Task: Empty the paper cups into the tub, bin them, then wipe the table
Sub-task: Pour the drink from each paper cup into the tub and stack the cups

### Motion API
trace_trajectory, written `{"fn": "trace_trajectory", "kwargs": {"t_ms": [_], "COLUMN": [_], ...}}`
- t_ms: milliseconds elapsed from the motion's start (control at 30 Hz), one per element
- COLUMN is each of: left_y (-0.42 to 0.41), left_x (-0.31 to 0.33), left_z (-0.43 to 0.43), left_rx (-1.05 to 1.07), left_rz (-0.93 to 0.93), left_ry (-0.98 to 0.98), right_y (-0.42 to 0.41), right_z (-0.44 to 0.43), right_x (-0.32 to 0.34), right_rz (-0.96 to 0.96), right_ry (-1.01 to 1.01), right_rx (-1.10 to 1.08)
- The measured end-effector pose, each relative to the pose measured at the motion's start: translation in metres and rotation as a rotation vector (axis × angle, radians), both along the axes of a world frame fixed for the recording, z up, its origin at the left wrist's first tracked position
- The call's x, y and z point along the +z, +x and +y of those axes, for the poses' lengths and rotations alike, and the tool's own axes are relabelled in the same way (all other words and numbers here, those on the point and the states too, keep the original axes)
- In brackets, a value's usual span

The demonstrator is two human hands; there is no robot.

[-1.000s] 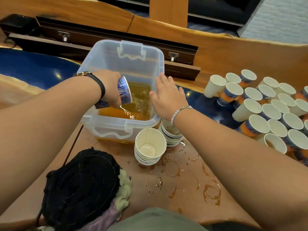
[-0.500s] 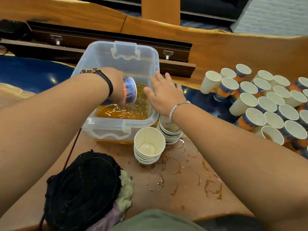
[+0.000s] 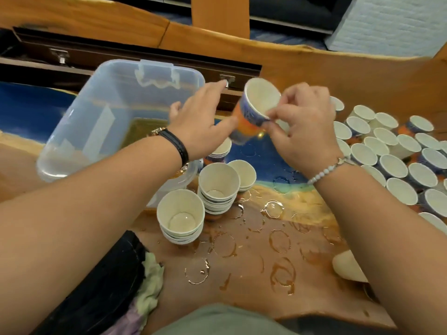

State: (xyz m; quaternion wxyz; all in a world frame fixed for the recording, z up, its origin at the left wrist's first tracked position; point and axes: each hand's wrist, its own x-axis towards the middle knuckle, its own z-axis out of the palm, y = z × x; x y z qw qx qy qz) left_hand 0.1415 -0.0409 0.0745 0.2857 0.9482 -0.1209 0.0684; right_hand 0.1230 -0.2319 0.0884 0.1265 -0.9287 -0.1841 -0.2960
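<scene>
Right hand (image 3: 304,126) pinched paper cup (image 3: 260,99) rim; left hand (image 3: 200,119) open, steadying side. Empty-looking; likely headed to stacks (image 3: 219,182).

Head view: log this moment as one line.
right hand: pinches paper cup rim, cup tilted, looks empty | left hand: open beside cup | tub: holds brown liquid | table: wet rings, unwiped
</scene>
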Motion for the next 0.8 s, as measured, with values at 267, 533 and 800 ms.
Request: {"fn": "trace_trajectory", "kwargs": {"t_ms": [267, 533, 800], "left_y": [0.01, 0.01, 0.008], "left_x": [-0.037, -0.039, -0.039], "left_z": [-0.019, -0.022, -0.023], "left_rx": [0.111, 0.143, 0.141], "left_rz": [0.133, 0.111, 0.082], "left_ry": [0.429, 0.437, 0.454], "right_y": [-0.017, -0.023, -0.033], "right_z": [-0.018, -0.009, -0.015], "right_x": [-0.044, -0.054, -0.093], "right_rz": [0.356, 0.471, 0.588], "right_ry": [-0.174, -0.347, -0.418], "right_rx": [-0.023, -0.036, -0.011]}}
